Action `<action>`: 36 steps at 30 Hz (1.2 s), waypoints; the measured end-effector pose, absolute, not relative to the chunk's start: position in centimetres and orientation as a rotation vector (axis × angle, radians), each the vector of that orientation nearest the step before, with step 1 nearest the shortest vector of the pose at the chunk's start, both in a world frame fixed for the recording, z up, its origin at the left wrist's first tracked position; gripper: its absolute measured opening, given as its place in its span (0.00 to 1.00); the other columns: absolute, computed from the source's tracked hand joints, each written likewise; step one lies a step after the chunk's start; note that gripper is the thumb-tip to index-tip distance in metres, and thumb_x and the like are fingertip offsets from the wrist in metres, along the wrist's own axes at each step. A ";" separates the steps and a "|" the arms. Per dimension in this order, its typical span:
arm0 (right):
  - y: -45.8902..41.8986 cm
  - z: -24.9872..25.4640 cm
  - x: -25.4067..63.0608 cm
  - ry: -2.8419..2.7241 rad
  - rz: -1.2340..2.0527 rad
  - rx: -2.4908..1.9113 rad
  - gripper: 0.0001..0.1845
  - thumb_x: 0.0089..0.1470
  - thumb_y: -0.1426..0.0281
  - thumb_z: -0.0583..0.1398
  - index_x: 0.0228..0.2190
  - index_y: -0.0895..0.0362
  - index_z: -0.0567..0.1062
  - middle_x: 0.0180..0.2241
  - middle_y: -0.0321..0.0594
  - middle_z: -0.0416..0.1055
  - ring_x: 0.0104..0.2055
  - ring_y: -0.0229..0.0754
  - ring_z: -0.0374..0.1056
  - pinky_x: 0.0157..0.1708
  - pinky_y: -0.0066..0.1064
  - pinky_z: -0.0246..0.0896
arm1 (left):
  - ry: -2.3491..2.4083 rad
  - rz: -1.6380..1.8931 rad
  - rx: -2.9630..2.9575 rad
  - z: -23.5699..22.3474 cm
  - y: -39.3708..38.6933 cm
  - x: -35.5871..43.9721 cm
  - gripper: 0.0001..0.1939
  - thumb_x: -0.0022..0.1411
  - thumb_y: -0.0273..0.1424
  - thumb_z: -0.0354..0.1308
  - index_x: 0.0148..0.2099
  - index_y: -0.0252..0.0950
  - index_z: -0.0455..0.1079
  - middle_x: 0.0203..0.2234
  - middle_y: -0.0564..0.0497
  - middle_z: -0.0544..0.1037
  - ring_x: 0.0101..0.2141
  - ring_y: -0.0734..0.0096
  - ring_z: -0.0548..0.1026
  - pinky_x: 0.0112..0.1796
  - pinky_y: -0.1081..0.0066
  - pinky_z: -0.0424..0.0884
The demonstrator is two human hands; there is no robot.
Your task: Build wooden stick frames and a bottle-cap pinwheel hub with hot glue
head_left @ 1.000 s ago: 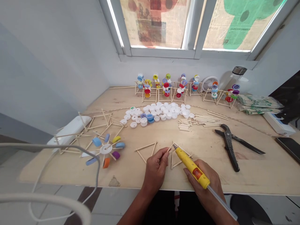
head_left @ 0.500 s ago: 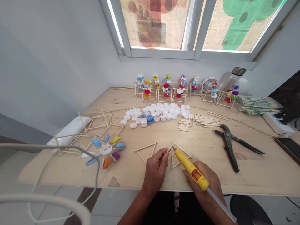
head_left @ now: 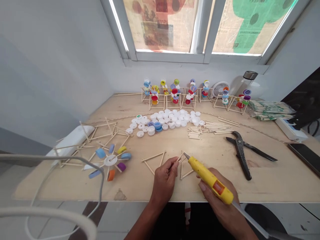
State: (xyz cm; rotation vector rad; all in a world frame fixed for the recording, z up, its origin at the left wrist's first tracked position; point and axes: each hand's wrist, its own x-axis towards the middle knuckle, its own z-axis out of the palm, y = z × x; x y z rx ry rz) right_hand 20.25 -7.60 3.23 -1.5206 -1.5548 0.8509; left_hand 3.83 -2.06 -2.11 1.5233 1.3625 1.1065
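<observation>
Nearest, the right hand (head_left: 217, 196) has a full, closed grip around a yellow hot glue gun (head_left: 208, 178), its metal nozzle (head_left: 186, 155) just beside the top corner of a triangular stick frame (head_left: 182, 170). The left hand (head_left: 164, 178) has a narrow pinching grip on a thin wooden stick (head_left: 178, 160) at that corner. Both hands are over the near edge of the plywood table (head_left: 140, 186).

A second stick triangle (head_left: 152, 162) lies left of the left hand. Further left sits a pinwheel of coloured bottle caps (head_left: 110, 160) on sticks, with a white cable (head_left: 101, 186) looping in front. To the right lie black pliers (head_left: 240, 155). Beyond are white bottle caps (head_left: 170, 118) and cut sticks (head_left: 210, 128), then a far row of finished cap-and-stick models (head_left: 172, 97) beneath the window (head_left: 195, 26).
</observation>
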 end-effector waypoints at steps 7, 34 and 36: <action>-8.0 4.8 21.6 -1.650 0.619 -1.521 0.08 0.54 0.63 0.56 0.33 0.53 0.71 0.29 0.35 0.72 0.29 0.39 0.69 0.26 0.26 0.63 | 1.381 1.094 1.534 -2.2 -2.1 3.7 0.16 0.61 0.36 0.50 0.45 0.32 0.72 0.17 0.56 0.68 0.22 0.75 0.68 0.26 0.77 0.66; -3.2 -0.7 42.4 -2.269 -0.646 -1.732 0.11 0.58 0.71 0.49 0.39 0.59 0.69 0.40 0.50 0.72 0.40 0.49 0.66 0.38 0.38 0.58 | 1.373 1.105 1.470 -2.1 -2.0 3.8 0.18 0.59 0.39 0.52 0.46 0.33 0.72 0.15 0.56 0.68 0.19 0.74 0.67 0.24 0.76 0.65; -3.0 -0.8 42.8 -2.284 -0.676 -1.745 0.11 0.58 0.71 0.50 0.39 0.59 0.69 0.40 0.50 0.72 0.40 0.50 0.65 0.38 0.38 0.57 | 1.378 1.110 1.483 -2.1 -2.0 3.8 0.18 0.59 0.39 0.52 0.46 0.33 0.72 0.15 0.56 0.68 0.19 0.75 0.67 0.24 0.77 0.65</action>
